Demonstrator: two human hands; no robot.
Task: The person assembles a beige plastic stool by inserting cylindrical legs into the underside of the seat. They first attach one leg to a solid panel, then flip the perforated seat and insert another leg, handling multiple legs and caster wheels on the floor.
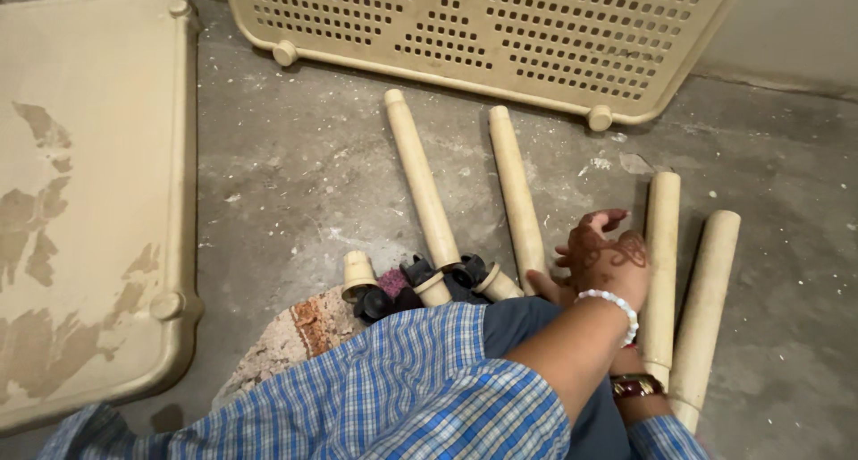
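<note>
Hands crossed by cream tube legs on concrete floor, perforated panel behind.

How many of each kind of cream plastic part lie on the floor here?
Long tubes: 4
Short stub: 1
Perforated panel: 1
Solid panel: 1
Total: 7
The hand rests by the right pair of tubes.

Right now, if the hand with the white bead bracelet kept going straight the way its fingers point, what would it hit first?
That left hand points up and right, toward the nearer cream tube lying beside it. The fingertips look almost against that tube already, so it would likely come first, though depth is hard to judge.
</note>
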